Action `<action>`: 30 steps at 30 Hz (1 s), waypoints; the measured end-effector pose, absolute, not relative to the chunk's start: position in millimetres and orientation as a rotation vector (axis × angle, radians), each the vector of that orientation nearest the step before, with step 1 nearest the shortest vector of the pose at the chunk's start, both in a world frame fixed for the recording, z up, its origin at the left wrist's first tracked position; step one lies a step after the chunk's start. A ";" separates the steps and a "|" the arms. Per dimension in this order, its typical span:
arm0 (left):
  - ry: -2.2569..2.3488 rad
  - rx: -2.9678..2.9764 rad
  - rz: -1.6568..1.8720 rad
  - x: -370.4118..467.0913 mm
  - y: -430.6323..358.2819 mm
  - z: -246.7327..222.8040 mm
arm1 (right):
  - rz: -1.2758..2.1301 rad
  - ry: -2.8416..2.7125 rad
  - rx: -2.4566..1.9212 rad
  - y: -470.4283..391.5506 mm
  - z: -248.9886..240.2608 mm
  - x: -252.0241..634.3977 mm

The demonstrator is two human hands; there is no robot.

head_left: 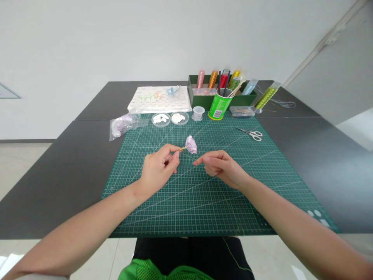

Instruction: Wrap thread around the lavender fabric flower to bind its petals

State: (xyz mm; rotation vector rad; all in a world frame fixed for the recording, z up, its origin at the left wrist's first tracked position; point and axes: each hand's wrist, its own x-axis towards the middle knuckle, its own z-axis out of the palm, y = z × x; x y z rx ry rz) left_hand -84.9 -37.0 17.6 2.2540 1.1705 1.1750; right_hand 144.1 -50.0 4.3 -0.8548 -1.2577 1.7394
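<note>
Between the thumb and fingers of my left hand [161, 165] is the thin stem of a pale lilac artificial flower [191, 144]. Its head points right, and green wrapping shows on the stem just below the petals. A fine thread runs from the stem towards my right hand [223, 165], which is closed on it, thumb pressed to the index finger and the other fingers curled. The green thread [233, 256] comes out below that hand, crosses the mat and trails onto my lap. Both hands are above the green cutting mat [186, 210], with a small gap between them.
White-handled scissors [254, 135] lie on the right. Behind are two shallow dishes [180, 118] of white pieces, a round tub [198, 113], a green can [219, 105] with sticks, and a dark green box [204, 102] of coloured tubes. A plastic bag [124, 124] lies left, near white trays [160, 105].
</note>
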 end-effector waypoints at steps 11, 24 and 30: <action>1.099 2.364 1.301 -83.8 -41.8 18.9 | 1.554 -0.977 -1.245 -41.9 6.5 145.7; 1.126 2.294 1.192 -83.1 -44.7 18.4 | 0.440 -1.631 -1.515 -46.1 -5.1 144.2; 1.090 2.114 1.116 -79.1 -46.0 18.3 | 1.023 -1.580 -1.113 -54.7 -2.1 132.1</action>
